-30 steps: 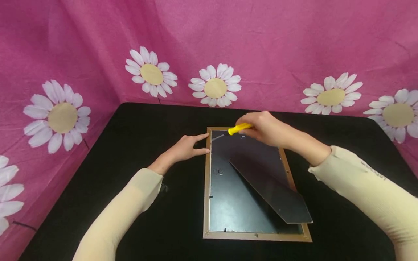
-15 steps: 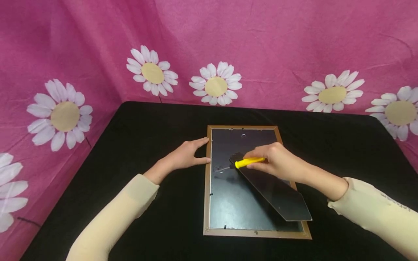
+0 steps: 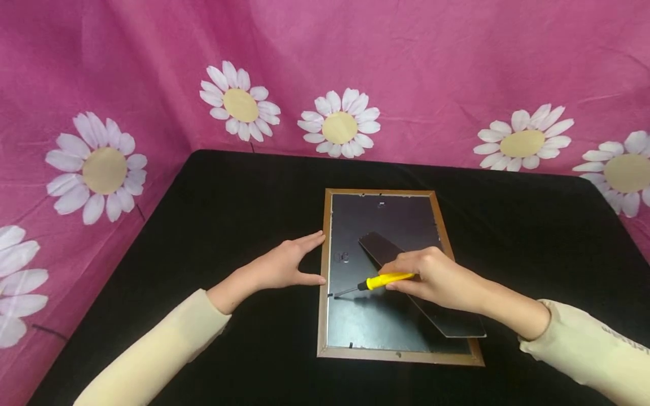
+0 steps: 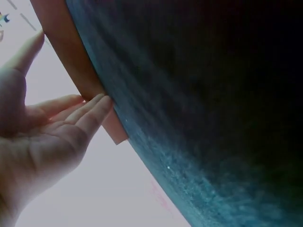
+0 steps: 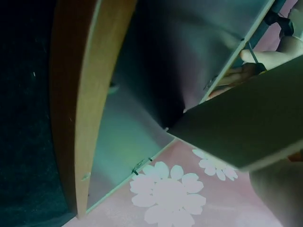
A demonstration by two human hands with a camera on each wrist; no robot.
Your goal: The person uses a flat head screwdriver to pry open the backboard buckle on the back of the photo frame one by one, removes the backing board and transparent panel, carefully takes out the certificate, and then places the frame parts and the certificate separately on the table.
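A picture frame (image 3: 322, 327) with a wooden edge lies face down, its dark backing board (image 3: 365, 321) upward. The easel stand (image 3: 459, 326) tilts up from the backing, and in the right wrist view this stand (image 5: 241, 116) hides most of my right hand. My right hand (image 3: 442, 282) grips a yellow-handled screwdriver (image 3: 382, 280) between thumb and fingers. Its blade tip is right by a small black tab (image 3: 330, 295) on the frame's left side. With thumb and fingers spread, my left hand (image 3: 276, 265) touches the frame's left outer edge; the left wrist view shows fingertips (image 4: 102, 106) against the wood.
A black cloth (image 3: 244, 203) covers the table under the frame. Behind and to the left hangs a pink curtain (image 3: 406, 67) with white daisies. More tabs, such as one dark tab (image 3: 351, 345), line the frame's inner edge, and a metal hanger (image 3: 341, 257) is on the backing.
My right hand has brought the screwdriver from the frame's top left corner down along the left side to the middle tab. My left hand has slid down the left edge.
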